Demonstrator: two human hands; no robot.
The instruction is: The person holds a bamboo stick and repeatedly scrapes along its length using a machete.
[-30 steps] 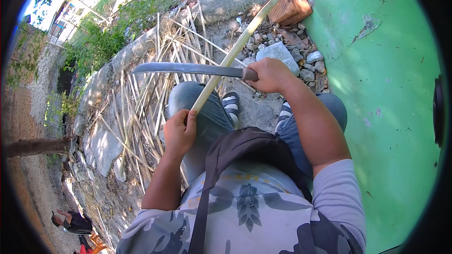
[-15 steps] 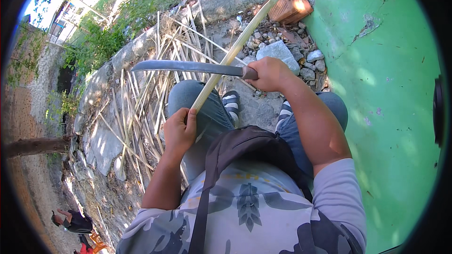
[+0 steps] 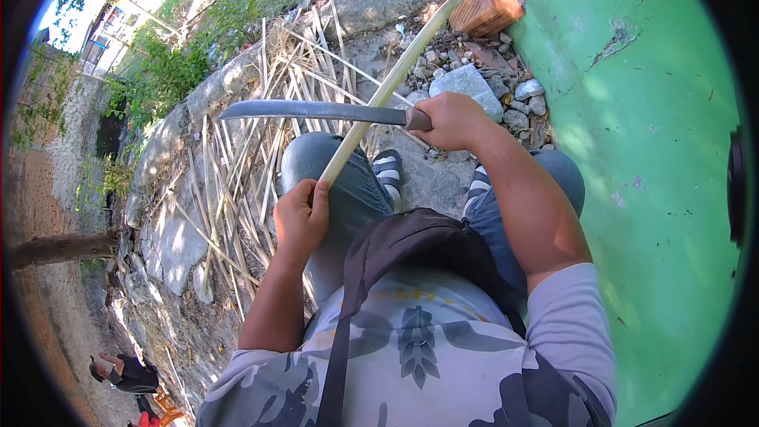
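Left hand (image 3: pixel 300 212) pinching near end of long pale-yellow woody strip (image 3: pixel 405 67), angled away rightward; right hand (image 3: pixel 455 121), closer to crossing, fisted round curved grey-metal machete (image 3: pixel 320 111).

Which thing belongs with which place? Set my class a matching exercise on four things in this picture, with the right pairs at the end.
Column one
1. machete
2. long pale strip
3. heap of thin strips
4. orange block

Column two
A. on the ground, left of the left knee
B. lower end in the left hand
C. beside the green surface, near grey rubble
D. handle in the right hand

Pairs: 1-D, 2-B, 3-A, 4-C
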